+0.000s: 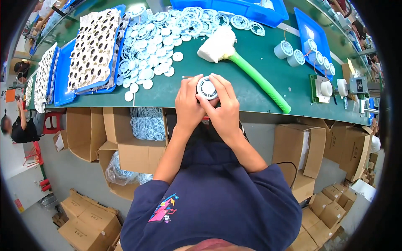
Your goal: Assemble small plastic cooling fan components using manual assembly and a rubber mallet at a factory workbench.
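So, both hands are wrapped around a little round pale part point(207, 88) with a slotted face, left hand point(189, 100) gripping its left side and right hand point(224, 106) its right, right over the near edge of the green bench point(259, 50). Just to the right there's a mallet point(261, 79), lumpy white head at the far end, green handle angling near and right. Pale blue discs and rings point(155, 46) are heaped far left, and some cups point(284, 49) sit far right.

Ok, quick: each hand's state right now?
Left hand: closed, holding the round pale-blue part from its left.
Right hand: closed, holding the same part from its right.
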Motion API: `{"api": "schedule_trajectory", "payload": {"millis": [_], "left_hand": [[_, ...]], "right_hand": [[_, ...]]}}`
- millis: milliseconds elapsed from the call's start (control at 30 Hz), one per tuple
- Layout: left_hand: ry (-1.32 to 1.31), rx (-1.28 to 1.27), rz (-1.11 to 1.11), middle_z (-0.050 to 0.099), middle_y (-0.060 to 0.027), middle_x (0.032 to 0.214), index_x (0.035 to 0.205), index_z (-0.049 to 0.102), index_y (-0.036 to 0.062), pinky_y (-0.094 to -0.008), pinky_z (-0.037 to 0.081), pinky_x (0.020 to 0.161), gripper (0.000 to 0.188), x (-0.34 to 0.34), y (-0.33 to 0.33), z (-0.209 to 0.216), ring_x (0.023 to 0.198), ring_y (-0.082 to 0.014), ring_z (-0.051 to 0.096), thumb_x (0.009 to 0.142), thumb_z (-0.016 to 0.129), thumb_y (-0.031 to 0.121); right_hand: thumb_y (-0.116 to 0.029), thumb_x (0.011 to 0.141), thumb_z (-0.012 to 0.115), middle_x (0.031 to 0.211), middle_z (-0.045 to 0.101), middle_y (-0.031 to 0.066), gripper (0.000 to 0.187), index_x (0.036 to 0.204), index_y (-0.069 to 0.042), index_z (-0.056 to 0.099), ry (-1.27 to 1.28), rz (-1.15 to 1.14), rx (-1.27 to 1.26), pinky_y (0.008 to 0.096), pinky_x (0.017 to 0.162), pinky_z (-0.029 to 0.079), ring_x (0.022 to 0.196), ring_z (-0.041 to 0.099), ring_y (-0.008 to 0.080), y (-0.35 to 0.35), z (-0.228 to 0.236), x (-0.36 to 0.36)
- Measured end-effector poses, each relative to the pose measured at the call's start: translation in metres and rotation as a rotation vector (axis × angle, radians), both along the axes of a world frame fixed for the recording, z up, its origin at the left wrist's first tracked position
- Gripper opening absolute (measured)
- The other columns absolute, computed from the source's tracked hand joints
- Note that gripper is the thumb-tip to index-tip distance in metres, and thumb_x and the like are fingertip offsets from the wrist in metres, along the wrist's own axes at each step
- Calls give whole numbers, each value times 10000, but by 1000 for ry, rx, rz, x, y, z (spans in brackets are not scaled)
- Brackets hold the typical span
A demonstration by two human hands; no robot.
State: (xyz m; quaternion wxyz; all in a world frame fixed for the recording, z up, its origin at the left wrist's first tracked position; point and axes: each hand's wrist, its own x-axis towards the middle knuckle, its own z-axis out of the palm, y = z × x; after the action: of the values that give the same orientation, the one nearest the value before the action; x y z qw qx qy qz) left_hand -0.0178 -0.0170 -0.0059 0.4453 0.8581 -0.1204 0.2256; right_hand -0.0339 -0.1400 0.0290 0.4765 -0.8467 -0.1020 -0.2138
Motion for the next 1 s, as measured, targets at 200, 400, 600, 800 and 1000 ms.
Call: {"api": "schedule_trajectory", "payload": {"millis": [200,400,600,800,1000], "left_hand": [[-12,13,5,620,-153,1136,1316,596,61,-454,551,791,731,-1,0,0,970,-375,666,697,925,268],[-34,41,0,618,-154,1169,1351,585,69,-460,532,807,763,-1,0,-3,996,-369,652,706,924,296],[-145,101,-64,616,-154,1254,1396,552,56,-448,478,881,825,-3,2,0,1086,-354,616,731,920,376],[-152,104,-62,621,-159,1261,1399,551,59,-449,484,874,802,-2,3,-1,1084,-354,621,757,903,385],[-129,104,-59,623,-161,1266,1375,558,51,-446,487,888,705,-4,7,-2,1095,-360,622,799,873,308]], "right_hand": [[-70,817,836,1344,633,212,547,1311,47,633,33,-13,16,436,972,565,1174,663,385,1,3,-3],[-46,816,837,1343,638,205,557,1329,31,633,-13,70,-55,414,942,589,1162,688,367,-12,2,1],[-51,820,835,1333,645,206,654,1413,16,566,86,56,17,404,914,595,1163,691,361,-9,8,-2],[-50,829,826,1335,639,198,735,1485,-7,496,57,56,8,412,933,584,1204,676,350,-10,1,-2],[-137,876,802,1463,509,261,763,1516,34,424,46,7,-64,484,1116,443,1339,525,431,-29,7,6]]}}
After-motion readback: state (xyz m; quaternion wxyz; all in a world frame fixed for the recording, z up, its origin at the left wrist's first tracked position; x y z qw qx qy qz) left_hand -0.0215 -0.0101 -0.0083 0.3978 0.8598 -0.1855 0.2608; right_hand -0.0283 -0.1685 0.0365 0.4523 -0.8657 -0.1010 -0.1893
